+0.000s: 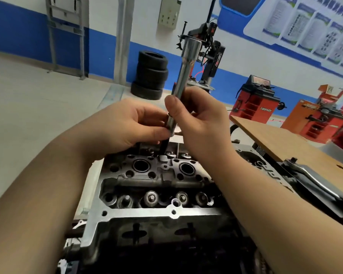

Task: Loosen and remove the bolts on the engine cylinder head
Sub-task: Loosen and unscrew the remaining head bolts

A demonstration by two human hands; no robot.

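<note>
Cylinder head: the engine cylinder head is seen nearest, bare of its cover, with valve springs and spark plug wells exposed; no bolt heads can be made out with certainty.
Ratchet: a ratchet handle is left lying at the right edge of the head, detached from the extension.
Left hand: the left hand is pinched round the lower part of the tool, at the socket.
Right hand: the right hand is curled round the extension bar, held nearly upright over the far row.
Risk, slipping: the socket could be seated askew, since the bar leans; a bolt head would then be rounded.
Risk, dropping: a freed bolt could be lost into an open well if lifted carelessly.
Writing: "Lanpody" is read on the red wheel balancer; the lettering on the tyre changer is too tilted to read surely.
</note>
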